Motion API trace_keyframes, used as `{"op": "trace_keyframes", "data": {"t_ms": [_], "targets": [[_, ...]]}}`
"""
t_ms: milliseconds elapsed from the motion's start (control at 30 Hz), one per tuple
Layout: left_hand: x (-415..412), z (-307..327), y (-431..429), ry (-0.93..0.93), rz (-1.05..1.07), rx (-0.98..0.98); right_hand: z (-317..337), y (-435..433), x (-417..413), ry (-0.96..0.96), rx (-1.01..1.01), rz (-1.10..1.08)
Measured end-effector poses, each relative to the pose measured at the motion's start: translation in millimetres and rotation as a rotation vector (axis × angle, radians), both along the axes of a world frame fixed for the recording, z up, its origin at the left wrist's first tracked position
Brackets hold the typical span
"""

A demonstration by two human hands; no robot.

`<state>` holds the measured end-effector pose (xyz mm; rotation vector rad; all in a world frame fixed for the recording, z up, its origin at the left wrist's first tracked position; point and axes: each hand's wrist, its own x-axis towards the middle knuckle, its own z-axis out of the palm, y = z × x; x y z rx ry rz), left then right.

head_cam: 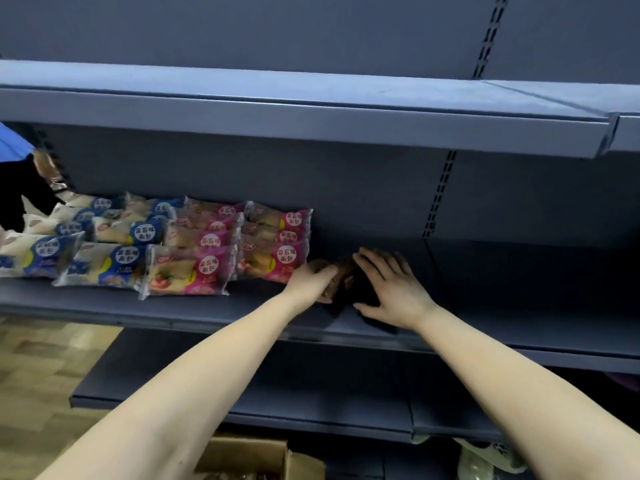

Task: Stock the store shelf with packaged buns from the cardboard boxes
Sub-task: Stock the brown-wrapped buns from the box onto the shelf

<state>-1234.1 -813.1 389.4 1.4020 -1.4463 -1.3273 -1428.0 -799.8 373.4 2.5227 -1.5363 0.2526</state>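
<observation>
A dark brown bun packet (pixel 346 284) lies on the middle shelf (pixel 207 308), just right of the pink packets. My left hand (pixel 311 280) grips its left end with curled fingers. My right hand (pixel 389 289) lies flat over its right side, fingers spread. Rows of pink strawberry bun packets (pixel 211 268) and blue blueberry bun packets (pixel 114 265) fill the shelf's left part. A cardboard box (pixel 256 459) stands open at the bottom edge, its contents barely visible.
An upper shelf (pixel 311 123) overhangs the work area, and a lower shelf (pixel 242 403) juts out below. Another person in a blue sleeve (pixel 14 147) stands at the far left. A shoe (pixel 491 452) shows at the bottom right on the wood-pattern floor (pixel 41 368).
</observation>
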Motion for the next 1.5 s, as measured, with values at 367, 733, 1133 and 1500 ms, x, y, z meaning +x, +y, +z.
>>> {"op": "trace_keyframes", "data": {"t_ms": [367,733,1133,1500], "targets": [[31.4,14.9,12.2,0.159,-0.165,0.035,23.7,1.4,35.4,-0.042,-0.097,-0.006],[72.7,17.1,6.6,0.131,-0.144,0.073,15.2,17.7,70.4,-0.125,-0.168,-0.171],[91.2,47.3,-17.8,-0.209,0.191,-0.186,20.2,27.4,108.1,-0.136,-0.028,-0.147],[94.5,65.6,-35.8,-0.579,-0.063,-0.445,19.4,19.8,94.3,0.065,-0.525,0.194]]}}
